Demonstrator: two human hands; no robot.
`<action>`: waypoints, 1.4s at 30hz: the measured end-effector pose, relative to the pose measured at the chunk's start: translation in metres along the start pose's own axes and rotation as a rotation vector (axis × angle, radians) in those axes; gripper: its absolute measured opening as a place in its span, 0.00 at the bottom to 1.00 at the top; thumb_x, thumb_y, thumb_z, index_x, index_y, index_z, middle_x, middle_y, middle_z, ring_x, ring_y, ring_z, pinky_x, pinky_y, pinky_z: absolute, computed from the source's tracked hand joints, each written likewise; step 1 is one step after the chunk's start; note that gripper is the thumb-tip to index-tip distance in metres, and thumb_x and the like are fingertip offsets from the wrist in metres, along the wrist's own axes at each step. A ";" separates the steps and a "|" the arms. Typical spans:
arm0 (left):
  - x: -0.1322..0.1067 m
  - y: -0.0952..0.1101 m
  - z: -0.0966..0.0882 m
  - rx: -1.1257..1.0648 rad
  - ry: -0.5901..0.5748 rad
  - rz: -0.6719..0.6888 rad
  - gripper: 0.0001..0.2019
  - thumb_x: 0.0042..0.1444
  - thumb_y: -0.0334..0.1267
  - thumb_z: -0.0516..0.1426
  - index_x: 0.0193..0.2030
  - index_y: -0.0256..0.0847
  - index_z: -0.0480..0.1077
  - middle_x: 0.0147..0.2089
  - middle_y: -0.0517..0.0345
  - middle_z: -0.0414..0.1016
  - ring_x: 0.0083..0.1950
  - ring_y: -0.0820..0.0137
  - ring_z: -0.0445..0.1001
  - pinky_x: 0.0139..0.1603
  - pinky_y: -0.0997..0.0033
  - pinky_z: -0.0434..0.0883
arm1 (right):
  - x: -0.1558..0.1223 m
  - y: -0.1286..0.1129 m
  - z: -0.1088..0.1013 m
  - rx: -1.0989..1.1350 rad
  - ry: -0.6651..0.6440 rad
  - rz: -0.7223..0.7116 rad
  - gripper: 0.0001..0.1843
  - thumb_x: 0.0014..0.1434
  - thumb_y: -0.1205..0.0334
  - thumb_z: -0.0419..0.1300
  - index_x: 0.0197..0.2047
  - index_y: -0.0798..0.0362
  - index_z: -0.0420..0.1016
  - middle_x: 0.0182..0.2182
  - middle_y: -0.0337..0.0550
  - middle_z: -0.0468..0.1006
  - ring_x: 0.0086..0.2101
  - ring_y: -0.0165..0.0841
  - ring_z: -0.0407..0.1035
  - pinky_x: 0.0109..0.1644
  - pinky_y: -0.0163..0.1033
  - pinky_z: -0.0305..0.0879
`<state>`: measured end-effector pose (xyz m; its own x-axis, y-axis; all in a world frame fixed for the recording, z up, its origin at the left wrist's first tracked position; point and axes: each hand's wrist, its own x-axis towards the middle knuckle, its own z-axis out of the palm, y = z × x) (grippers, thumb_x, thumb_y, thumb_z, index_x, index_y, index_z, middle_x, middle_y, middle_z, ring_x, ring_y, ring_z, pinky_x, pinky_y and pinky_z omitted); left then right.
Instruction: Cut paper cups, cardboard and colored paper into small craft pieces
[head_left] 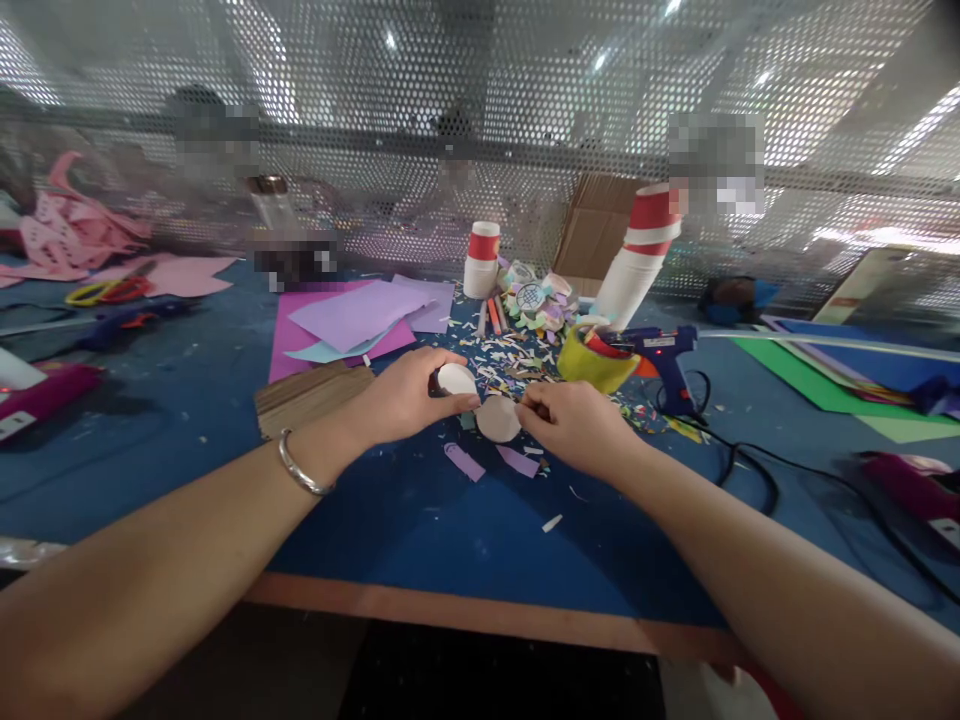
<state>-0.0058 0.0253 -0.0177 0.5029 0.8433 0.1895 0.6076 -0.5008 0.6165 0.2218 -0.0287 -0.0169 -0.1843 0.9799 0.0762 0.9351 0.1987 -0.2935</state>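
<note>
My left hand (424, 395) curls around a small white round piece (457, 380), which looks like the end of a paper cup; its far side is hidden by the fingers. Thumb and fingers of my right hand (559, 415) are pinched together at the right edge of a pale round disc (498, 419). The disc is close beside my left thumb, above the blue table. Purple paper strips (465, 462) lie just below it, and many small paper scraps (517, 355) are scattered behind both hands.
A blue glue gun (670, 362) stands by a yellow tape roll (592, 365), its black cord running right. Stacked paper cups (482, 262) and a leaning cup stack (637, 260) are behind. Purple paper sheets (360, 312) and brown cardboard (311, 395) lie left. Scissors (112, 287) are farther left.
</note>
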 end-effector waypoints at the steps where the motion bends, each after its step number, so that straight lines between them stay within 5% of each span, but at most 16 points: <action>1: -0.001 -0.001 0.000 0.032 0.000 0.021 0.24 0.55 0.54 0.65 0.53 0.40 0.73 0.48 0.48 0.76 0.48 0.57 0.72 0.51 0.54 0.69 | 0.000 0.000 0.000 -0.007 -0.011 0.000 0.14 0.64 0.58 0.54 0.28 0.52 0.72 0.24 0.40 0.74 0.26 0.32 0.64 0.29 0.37 0.46; 6: -0.008 0.007 -0.007 0.147 0.022 0.046 0.25 0.55 0.51 0.67 0.56 0.43 0.71 0.53 0.46 0.72 0.59 0.48 0.66 0.61 0.44 0.63 | -0.002 -0.001 -0.002 -0.032 -0.038 -0.010 0.17 0.67 0.54 0.53 0.28 0.52 0.71 0.23 0.40 0.72 0.25 0.32 0.62 0.29 0.38 0.46; 11: -0.017 0.026 -0.011 0.239 -0.069 0.106 0.05 0.64 0.38 0.57 0.41 0.41 0.73 0.43 0.50 0.74 0.49 0.57 0.70 0.51 0.55 0.67 | -0.007 -0.003 -0.007 -0.030 -0.085 -0.051 0.14 0.67 0.58 0.54 0.31 0.51 0.73 0.24 0.38 0.75 0.26 0.31 0.65 0.29 0.37 0.45; 15: -0.026 0.034 0.000 0.208 -0.238 0.147 0.05 0.62 0.35 0.57 0.37 0.39 0.74 0.39 0.53 0.75 0.42 0.62 0.72 0.42 0.63 0.66 | -0.012 -0.006 -0.010 -0.031 -0.203 -0.103 0.09 0.65 0.62 0.57 0.33 0.51 0.74 0.25 0.38 0.77 0.26 0.30 0.67 0.29 0.36 0.47; 19: -0.034 0.038 0.006 0.198 -0.352 0.148 0.08 0.61 0.39 0.60 0.44 0.38 0.75 0.44 0.50 0.76 0.44 0.61 0.74 0.42 0.63 0.67 | -0.016 -0.010 -0.012 -0.026 -0.289 -0.114 0.04 0.63 0.64 0.60 0.36 0.51 0.75 0.24 0.37 0.76 0.25 0.30 0.66 0.29 0.36 0.47; 26: -0.038 0.045 0.002 0.186 -0.443 0.128 0.06 0.60 0.38 0.62 0.40 0.39 0.73 0.42 0.53 0.75 0.40 0.63 0.74 0.38 0.65 0.66 | -0.018 -0.010 -0.017 0.151 -0.387 -0.214 0.06 0.59 0.70 0.61 0.31 0.52 0.74 0.23 0.34 0.74 0.25 0.28 0.65 0.29 0.34 0.52; 29: -0.037 0.043 0.004 0.127 -0.384 0.157 0.07 0.62 0.42 0.61 0.40 0.40 0.74 0.41 0.54 0.76 0.39 0.64 0.73 0.37 0.65 0.65 | -0.017 -0.002 -0.020 0.222 -0.283 -0.191 0.06 0.62 0.66 0.60 0.32 0.51 0.75 0.23 0.34 0.75 0.24 0.28 0.66 0.29 0.34 0.54; 34: -0.022 0.031 -0.010 0.096 -0.067 0.062 0.08 0.66 0.39 0.55 0.45 0.42 0.75 0.44 0.53 0.75 0.41 0.65 0.73 0.42 0.64 0.67 | -0.007 0.022 -0.027 0.179 0.024 -0.007 0.08 0.65 0.59 0.57 0.36 0.51 0.75 0.25 0.37 0.78 0.23 0.30 0.67 0.29 0.36 0.56; 37: -0.009 0.015 -0.020 0.131 0.026 -0.008 0.11 0.63 0.41 0.58 0.49 0.40 0.75 0.48 0.49 0.74 0.43 0.63 0.73 0.43 0.62 0.67 | -0.001 0.034 -0.028 0.038 -0.043 0.082 0.08 0.66 0.60 0.57 0.37 0.51 0.75 0.26 0.39 0.79 0.25 0.32 0.69 0.29 0.37 0.55; 42: 0.000 -0.002 -0.016 0.200 -0.087 -0.068 0.13 0.61 0.46 0.58 0.43 0.39 0.75 0.42 0.50 0.75 0.40 0.62 0.72 0.42 0.60 0.67 | 0.002 0.036 -0.027 -0.099 -0.197 0.094 0.08 0.65 0.58 0.58 0.35 0.51 0.75 0.28 0.41 0.80 0.29 0.34 0.72 0.30 0.38 0.52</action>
<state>-0.0169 0.0294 -0.0062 0.5028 0.8606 0.0807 0.7472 -0.4797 0.4599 0.2630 -0.0205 -0.0014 -0.1416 0.9803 -0.1375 0.9743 0.1134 -0.1948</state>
